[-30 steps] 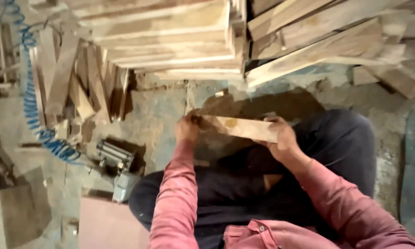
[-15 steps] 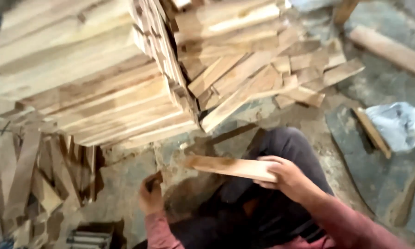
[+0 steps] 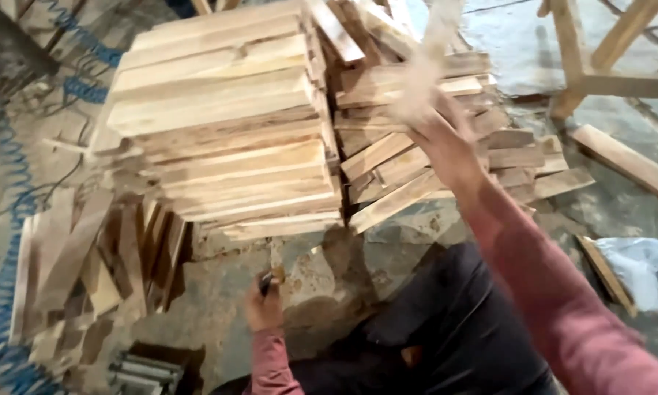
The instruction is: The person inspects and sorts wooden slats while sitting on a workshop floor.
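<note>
The right hand [image 3: 446, 150] grips a blurred wooden slat [image 3: 424, 66], fingers wrapped round its lower end, over the stacked boards [image 3: 226, 139], while the left hand [image 3: 264, 307] pinches a small dark object [image 3: 267, 281] near the floor [image 3: 329, 271].

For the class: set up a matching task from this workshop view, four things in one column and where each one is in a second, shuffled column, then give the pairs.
Things:
1. right hand
2. left hand
3. blue hose
4. plank stack

Places:
A. along the left edge, on the floor
B. low, near the floor in front of the knees
C. upper middle, piled high
D. raised over the loose boards, holding a blurred plank

Pairs: 1-D, 2-B, 3-A, 4-C
</note>
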